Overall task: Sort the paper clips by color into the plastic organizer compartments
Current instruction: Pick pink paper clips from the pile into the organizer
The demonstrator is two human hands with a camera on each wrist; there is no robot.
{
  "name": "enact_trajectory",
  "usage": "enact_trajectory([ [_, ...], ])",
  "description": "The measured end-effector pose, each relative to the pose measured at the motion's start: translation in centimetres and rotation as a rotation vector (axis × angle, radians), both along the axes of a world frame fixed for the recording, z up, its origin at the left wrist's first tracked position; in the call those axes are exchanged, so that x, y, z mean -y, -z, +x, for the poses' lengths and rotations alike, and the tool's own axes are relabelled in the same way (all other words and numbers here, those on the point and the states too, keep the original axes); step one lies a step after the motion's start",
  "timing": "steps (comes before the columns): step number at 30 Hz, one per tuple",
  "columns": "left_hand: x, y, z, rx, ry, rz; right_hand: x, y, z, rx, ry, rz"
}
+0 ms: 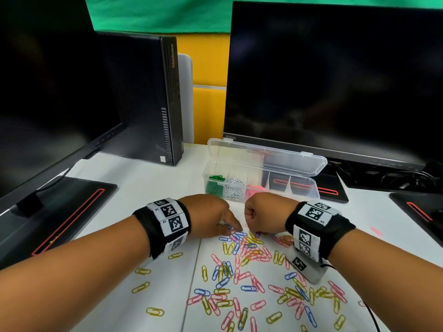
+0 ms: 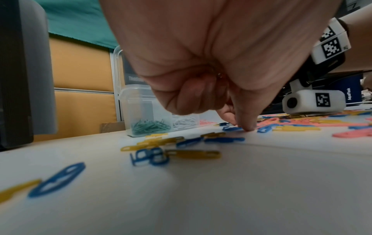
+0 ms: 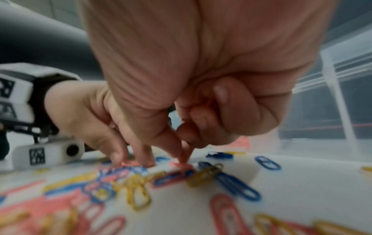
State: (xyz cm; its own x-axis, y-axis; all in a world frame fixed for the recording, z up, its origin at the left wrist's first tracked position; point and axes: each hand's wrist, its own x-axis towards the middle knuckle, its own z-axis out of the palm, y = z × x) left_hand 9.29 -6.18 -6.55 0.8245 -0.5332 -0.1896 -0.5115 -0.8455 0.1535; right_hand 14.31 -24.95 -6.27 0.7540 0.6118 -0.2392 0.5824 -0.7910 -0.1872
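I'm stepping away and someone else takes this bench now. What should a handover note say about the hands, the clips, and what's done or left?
Left hand: fingertips down on blue clips at the far edge of the clip pile.
Right hand: curled, pinching a pink clip on the table.
Organizer: open behind the hands; green clips, white clips and some pink clips already in separate compartments.
Left: pink, blue and yellow clips scattered on the table.

Office desk setup. White worktop carries two dark monitors: one right of a small upright PC, one left of it. Yellow partition panel behind the PC, green cloth above that.
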Motion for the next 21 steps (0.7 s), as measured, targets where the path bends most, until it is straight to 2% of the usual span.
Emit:
enact_trajectory([
  [3,-0.1,0.1,0.0,0.022,-0.022,-0.027,0.2,-0.4,-0.2,-0.013,0.002,0.009],
  [8,0.0,-0.2,-0.2,0.056,-0.028,-0.034,-0.9,-0.5,-0.6,-0.015,-0.013,-0.124],
  [12,0.1,-0.3,-0.7,0.143,-0.097,-0.065,-1.2,-0.4,-0.4,-0.047,-0.011,-0.207],
  [16,0.3,-0.4,-0.6,0.106,-0.196,-0.024,-0.9,-0.5,-1.0,-0.009,-0.026,-0.243],
  [18,0.3,-0.3,-0.4,0.105,-0.191,-0.004,-0.6,-1.2,-1.1,-0.019,-0.012,-0.148],
  [19,0.3,-0.3,-0.3,0.100,-0.188,0.001,-0.3,-1.8,-0.8,-0.077,0.023,-0.021],
  [21,0.0,-0.1,-0.1,0.092,-0.175,-0.046,0.3,-3.1,-0.1,-0.372,0.178,0.425],
])
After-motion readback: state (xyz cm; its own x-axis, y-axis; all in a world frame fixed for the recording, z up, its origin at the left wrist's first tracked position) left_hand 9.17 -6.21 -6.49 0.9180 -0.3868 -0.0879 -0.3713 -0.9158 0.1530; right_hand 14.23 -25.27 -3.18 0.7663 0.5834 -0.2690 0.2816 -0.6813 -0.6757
